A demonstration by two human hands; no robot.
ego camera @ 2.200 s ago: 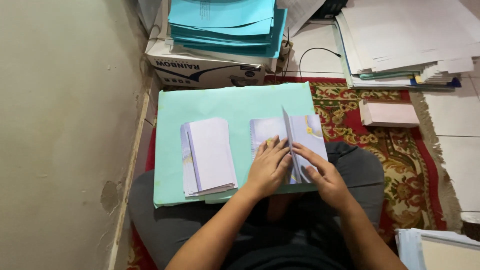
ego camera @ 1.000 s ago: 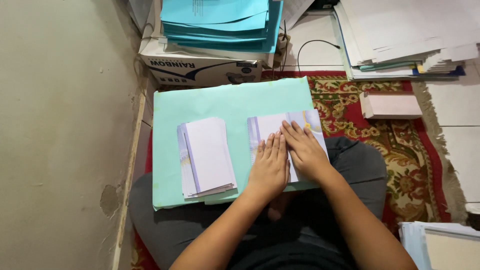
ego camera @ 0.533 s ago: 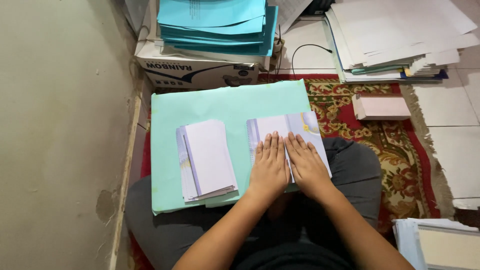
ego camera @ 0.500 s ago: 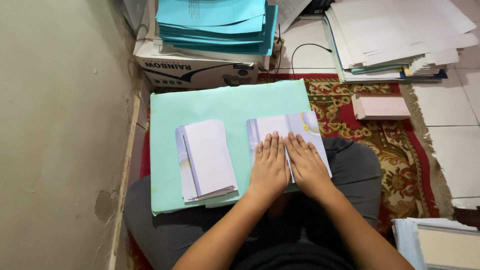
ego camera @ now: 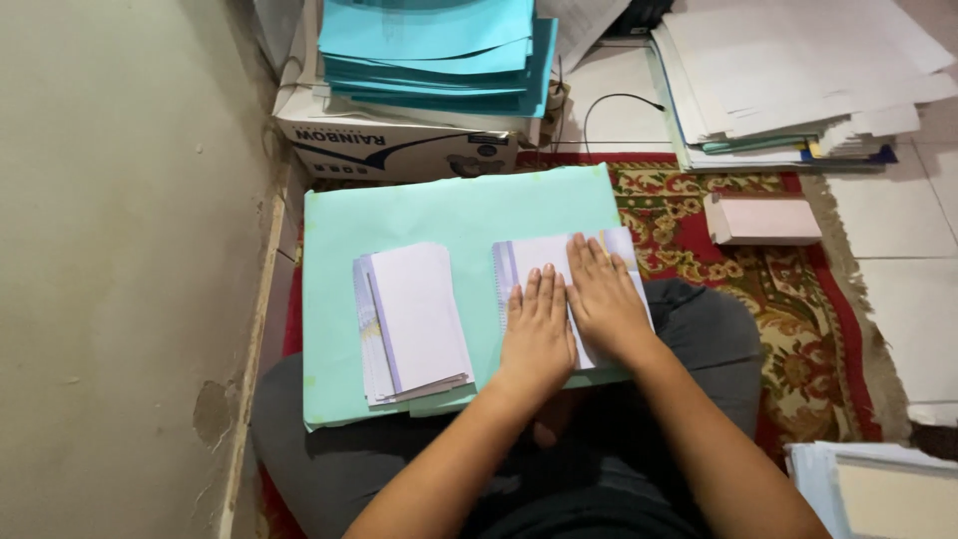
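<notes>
Two hands flat, side by side, head view: left hand (ego camera: 537,324) and right hand (ego camera: 604,294), fingers extended, palms down, gripping nothing, pressing folded paper (ego camera: 529,262) on green board (ego camera: 439,210) over lap. Paper lies directly under fingers, long axis running away from person; both hands equally near. Second stack (ego camera: 414,319) left of left hand, apart. Box (ego camera: 399,150) beyond board; pink block (ego camera: 763,220) on rug (ego camera: 798,299) to right
</notes>
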